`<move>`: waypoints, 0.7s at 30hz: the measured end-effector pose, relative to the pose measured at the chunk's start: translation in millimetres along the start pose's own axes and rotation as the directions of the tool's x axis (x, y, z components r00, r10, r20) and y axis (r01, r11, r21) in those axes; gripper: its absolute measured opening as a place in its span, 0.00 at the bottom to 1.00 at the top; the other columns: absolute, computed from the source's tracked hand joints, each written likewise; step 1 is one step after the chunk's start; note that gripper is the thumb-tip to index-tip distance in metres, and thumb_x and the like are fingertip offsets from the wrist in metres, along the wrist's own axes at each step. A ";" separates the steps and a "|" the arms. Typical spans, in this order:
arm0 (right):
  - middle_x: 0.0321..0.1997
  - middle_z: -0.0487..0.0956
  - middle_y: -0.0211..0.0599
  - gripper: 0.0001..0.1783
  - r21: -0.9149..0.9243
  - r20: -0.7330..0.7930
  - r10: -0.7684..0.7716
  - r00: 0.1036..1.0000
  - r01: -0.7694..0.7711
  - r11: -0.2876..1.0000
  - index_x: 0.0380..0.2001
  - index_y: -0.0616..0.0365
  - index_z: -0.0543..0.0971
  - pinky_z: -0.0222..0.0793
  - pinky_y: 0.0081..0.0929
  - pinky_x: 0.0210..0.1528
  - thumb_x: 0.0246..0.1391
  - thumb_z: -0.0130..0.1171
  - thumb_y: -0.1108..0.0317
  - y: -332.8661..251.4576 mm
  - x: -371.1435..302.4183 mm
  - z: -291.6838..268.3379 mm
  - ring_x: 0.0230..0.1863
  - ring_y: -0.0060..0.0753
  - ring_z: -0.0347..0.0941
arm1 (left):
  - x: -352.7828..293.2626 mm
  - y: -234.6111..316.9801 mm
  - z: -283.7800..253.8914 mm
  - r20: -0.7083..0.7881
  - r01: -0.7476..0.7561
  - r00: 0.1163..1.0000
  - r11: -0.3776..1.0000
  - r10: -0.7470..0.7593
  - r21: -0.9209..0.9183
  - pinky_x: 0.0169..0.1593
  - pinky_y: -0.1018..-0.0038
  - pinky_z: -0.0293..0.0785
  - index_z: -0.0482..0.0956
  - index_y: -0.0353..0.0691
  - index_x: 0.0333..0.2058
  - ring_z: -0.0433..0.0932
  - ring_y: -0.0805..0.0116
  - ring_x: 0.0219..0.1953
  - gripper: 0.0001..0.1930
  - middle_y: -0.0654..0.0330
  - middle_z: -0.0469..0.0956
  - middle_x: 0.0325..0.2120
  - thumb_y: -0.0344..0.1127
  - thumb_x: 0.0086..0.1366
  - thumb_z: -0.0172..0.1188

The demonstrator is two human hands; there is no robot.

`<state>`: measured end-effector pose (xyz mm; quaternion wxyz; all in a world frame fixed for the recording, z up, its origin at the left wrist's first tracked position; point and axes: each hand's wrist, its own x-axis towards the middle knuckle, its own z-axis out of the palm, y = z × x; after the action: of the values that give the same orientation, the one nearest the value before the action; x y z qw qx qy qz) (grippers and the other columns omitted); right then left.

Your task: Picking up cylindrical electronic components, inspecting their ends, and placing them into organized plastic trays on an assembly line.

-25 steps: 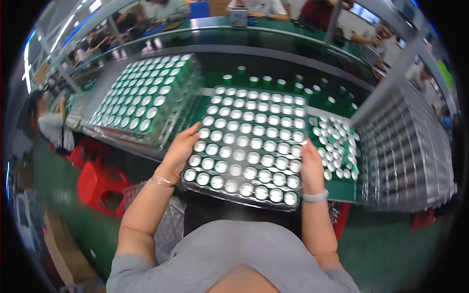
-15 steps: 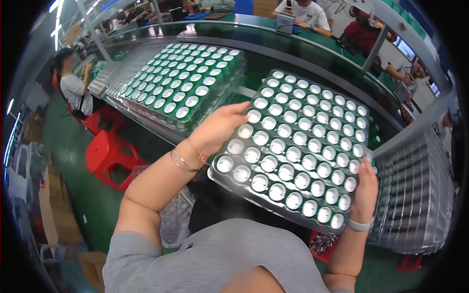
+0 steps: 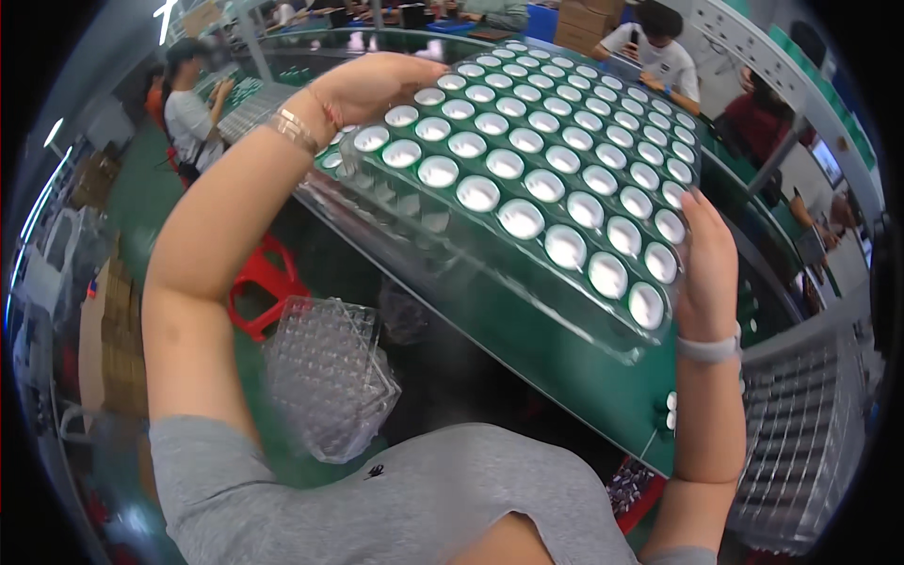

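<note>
A clear plastic tray is raised at a tilt above the bench, with rows of round white-topped pieces in its cups. My left hand grips the tray's far left edge, its fingertips partly hidden. Along the right edge, my right hand is closed on the same tray, fingers up beside the outer row. Below the tray's left corner, a few more round white pieces peek out beneath my left wrist. Whatever lies directly under the raised tray is mostly hidden.
Under the tray runs a green bench, with a few white pieces near my right forearm. Stacked clear trays stand at the right, bagged clear trays at lower left by a red stool. People sit beyond the bench.
Both hands have lifted the tray upward and away from my body, tilting it. My view has swung, so the bench's near edge now shows beneath it.
</note>
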<state>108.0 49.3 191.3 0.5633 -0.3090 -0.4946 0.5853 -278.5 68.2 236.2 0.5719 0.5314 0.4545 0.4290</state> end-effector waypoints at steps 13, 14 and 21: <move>0.37 0.75 0.31 0.30 -0.376 0.129 0.077 0.989 -0.022 0.926 0.60 0.75 0.64 0.60 0.17 0.28 0.59 0.57 0.66 98.5 78.6 123.6 0.27 0.15 0.64 | 1.9 -11.6 -151.4 -0.392 0.162 0.920 0.923 -0.013 0.348 0.42 0.74 0.75 0.79 0.33 0.47 0.78 0.70 0.38 0.16 0.59 0.81 0.39 0.40 0.71 0.52; 0.39 0.75 0.33 0.32 -0.398 0.139 0.083 0.987 -0.021 0.917 0.61 0.75 0.62 0.62 0.18 0.30 0.59 0.57 0.65 97.7 78.2 124.5 0.29 0.16 0.65 | 7.3 -19.6 -170.5 -0.408 0.167 0.913 0.925 -0.015 0.342 0.42 0.74 0.75 0.79 0.33 0.47 0.78 0.70 0.38 0.16 0.59 0.81 0.39 0.40 0.71 0.52; 0.35 0.74 0.29 0.37 -0.542 0.258 0.219 0.941 -0.047 0.839 0.62 0.78 0.61 0.63 0.17 0.34 0.59 0.58 0.61 98.1 86.7 121.5 0.33 0.16 0.65 | 18.8 -33.9 -201.4 -0.275 0.138 0.959 0.955 -0.063 0.262 0.52 0.72 0.73 0.71 0.32 0.58 0.77 0.67 0.48 0.20 0.54 0.77 0.50 0.33 0.69 0.52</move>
<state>-53.5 117.2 156.2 0.3293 -0.3902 -0.6954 0.5057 -470.7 128.1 196.7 0.4470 0.5207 0.6090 0.3977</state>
